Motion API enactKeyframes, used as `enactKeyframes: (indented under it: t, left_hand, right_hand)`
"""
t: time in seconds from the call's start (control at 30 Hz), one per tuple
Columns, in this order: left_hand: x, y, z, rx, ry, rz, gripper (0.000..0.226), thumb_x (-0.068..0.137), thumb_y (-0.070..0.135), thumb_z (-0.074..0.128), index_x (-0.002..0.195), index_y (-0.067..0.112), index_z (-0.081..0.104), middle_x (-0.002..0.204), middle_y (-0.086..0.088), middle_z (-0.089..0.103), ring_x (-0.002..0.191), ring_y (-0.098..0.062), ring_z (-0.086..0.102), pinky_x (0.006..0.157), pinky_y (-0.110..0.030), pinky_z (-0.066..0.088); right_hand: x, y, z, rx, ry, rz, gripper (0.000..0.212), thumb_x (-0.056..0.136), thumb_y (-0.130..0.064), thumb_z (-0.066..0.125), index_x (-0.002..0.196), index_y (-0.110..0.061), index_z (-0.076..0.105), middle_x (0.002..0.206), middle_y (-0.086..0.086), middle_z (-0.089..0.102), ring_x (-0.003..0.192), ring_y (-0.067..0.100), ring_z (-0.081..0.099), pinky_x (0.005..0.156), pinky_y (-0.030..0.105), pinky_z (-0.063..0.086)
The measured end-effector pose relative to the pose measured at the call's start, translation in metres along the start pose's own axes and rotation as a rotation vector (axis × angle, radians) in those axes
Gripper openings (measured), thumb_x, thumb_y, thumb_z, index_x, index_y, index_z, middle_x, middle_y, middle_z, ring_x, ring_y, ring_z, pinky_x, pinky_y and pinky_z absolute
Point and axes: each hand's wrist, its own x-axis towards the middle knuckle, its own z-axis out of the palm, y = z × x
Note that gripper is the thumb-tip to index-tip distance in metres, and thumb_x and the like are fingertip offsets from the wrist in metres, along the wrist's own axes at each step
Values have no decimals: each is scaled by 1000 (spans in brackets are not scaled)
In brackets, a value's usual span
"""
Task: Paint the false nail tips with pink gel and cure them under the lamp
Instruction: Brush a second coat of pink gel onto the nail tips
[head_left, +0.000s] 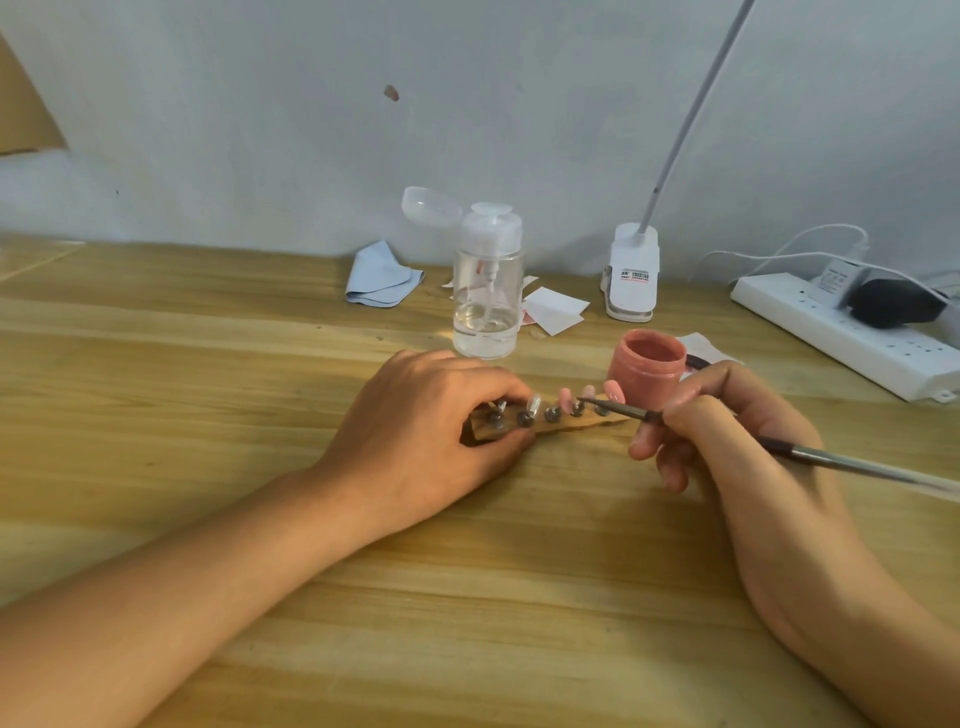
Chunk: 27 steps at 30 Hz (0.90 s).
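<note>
False nail tips (587, 394) stand in a row on little stands along a wooden strip (571, 425), out near the middle of the table (467, 597) and just in front of the open jar of pink gel (647, 364). The left hand (431, 431) is clamped over the strip's left end, fingers curled round it and pinning it to the wood, and that's the right idea: an anchored holder gives a steady stroke. The right hand (727, 431) pinches the brush (623, 410) like a pen, bristles down among the pink tips at the right end of the row. That hand looks propped low at the table, which should take the tremor out. Three tips at the right look coated; the clear tip (533, 403) beside the left fingers looks bare, and whatever sits under those fingers I can't tell. So, by my reckoning, the job is roughly half painted. For this stroke: light load, base to free edge, thin and even, no flooding toward the stand. The jar sits just behind, so a reload is a short hop, but watch that long handle. The clip-on lamp (632, 270) waits near the table's far edge, right of the pump bottle (487, 291); curing comes after.
</note>
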Motion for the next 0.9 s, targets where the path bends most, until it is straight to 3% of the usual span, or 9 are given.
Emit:
enactKeyframes:
  t: [0.2,0.3,0.37,0.47,0.53,0.67,0.83,0.9]
  left_hand:
    - [1,1,-1,1,-5,1,18,82,41,75,98,33,72,87,23,66,83,-5,60,73,-28,37]
    - [1,1,-1,-5,-2,-3,18,82,41,75,98,32,72,87,25,65,83,-4,60,72,-26,35]
    - [0,1,-1,-11,-3,-11,18,83,41,73,98,32,72,87,24,67,82,-4,61,72,-26,37]
    - [0,1,0,-18,25,-30,19,81,43,68,97,32,72,83,18,70,78,-5,62,75,-29,40]
    - [0,2,0,-16,47,-42,23,79,45,67,97,33,72,85,17,71,78,-5,62,76,-28,39]
    - [0,3,0,-23,43,-60,28,79,50,64,101,34,71,88,18,71,83,-5,63,80,-29,40]
    - [0,4,0,-16,36,-48,27,80,48,64,102,34,71,88,18,71,82,-6,64,80,-30,40]
    - [0,4,0,-11,36,-43,27,80,48,64,103,34,71,88,18,71,82,-6,63,80,-29,40]
  right_hand:
    - [0,-2,2,13,0,5,13,92,-5,50,84,5,48,62,10,67,51,12,47,48,15,40]
    - [-1,-5,2,70,6,-8,15,92,-2,47,77,-2,48,61,10,67,55,12,54,49,18,42]
    - [-2,-7,1,112,16,-50,19,92,1,46,75,-7,49,60,7,65,57,13,57,49,18,42]
    - [-5,-10,2,67,58,-204,8,85,-6,48,78,-10,50,60,11,63,57,17,57,51,21,42]
    - [-9,-11,5,-45,49,-323,3,85,-10,50,82,-11,51,67,11,67,69,15,61,62,24,46]
    - [-18,-12,10,-217,16,-414,13,80,-20,59,87,-12,52,78,6,71,104,27,65,85,40,50]
    - [-20,-13,9,-375,50,-411,10,74,-13,63,75,-12,53,68,6,68,84,17,69,69,33,51]
    - [-20,-12,10,-422,52,-407,11,73,-14,64,73,-14,53,71,2,69,85,18,69,71,38,51]
